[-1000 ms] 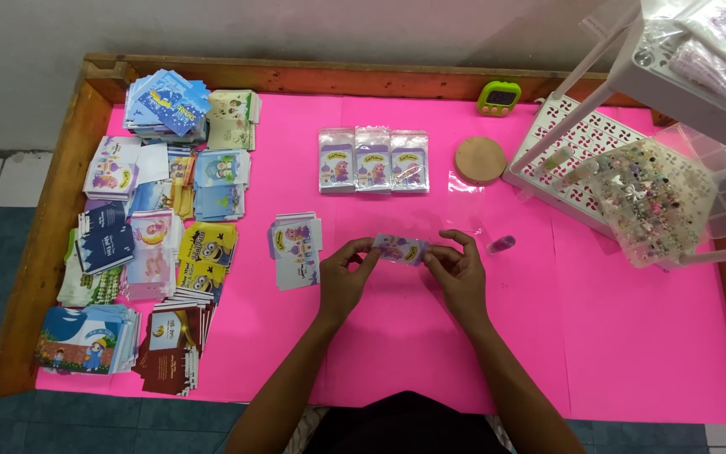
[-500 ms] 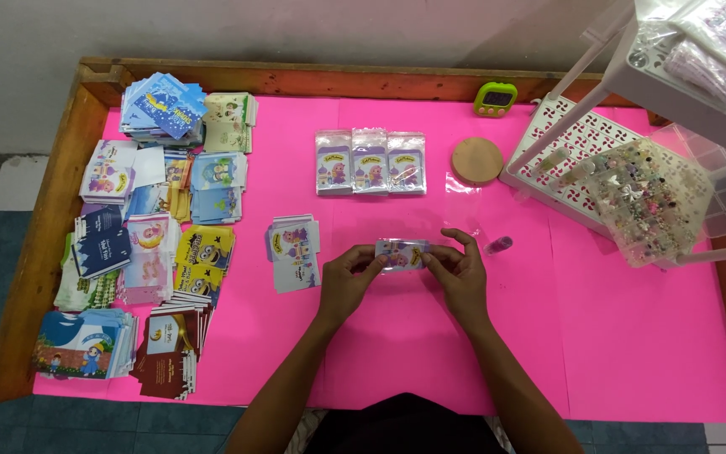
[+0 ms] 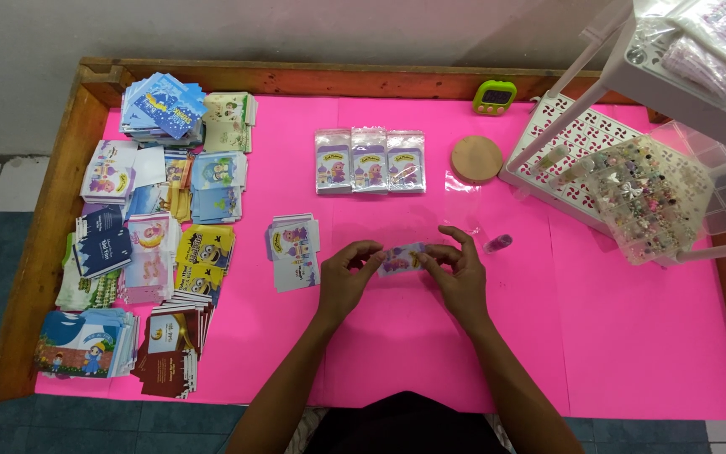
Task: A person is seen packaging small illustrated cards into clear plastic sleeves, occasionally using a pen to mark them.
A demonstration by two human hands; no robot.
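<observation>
My left hand (image 3: 349, 277) and my right hand (image 3: 457, 271) pinch the two ends of a small purple picture card in a clear sleeve (image 3: 402, 258), just above the pink table cover (image 3: 397, 353). A short stack of similar cards (image 3: 294, 250) lies to the left of my left hand. Three filled clear packets (image 3: 369, 161) lie in a row beyond my hands. An empty clear sleeve (image 3: 461, 190) and a small purple tube (image 3: 497, 244) lie near my right hand.
Many stacks of coloured cards (image 3: 153, 227) cover the table's left side. A round wooden disc (image 3: 476, 159), a green timer (image 3: 495, 97), a white perforated rack (image 3: 581, 143) and a clear compartment box of beads (image 3: 649, 197) stand at the right. A wooden rim (image 3: 52, 219) frames the table.
The sleeved card has shifted slightly between my fingers; both hands have stayed at the same spot on the pink cover.
</observation>
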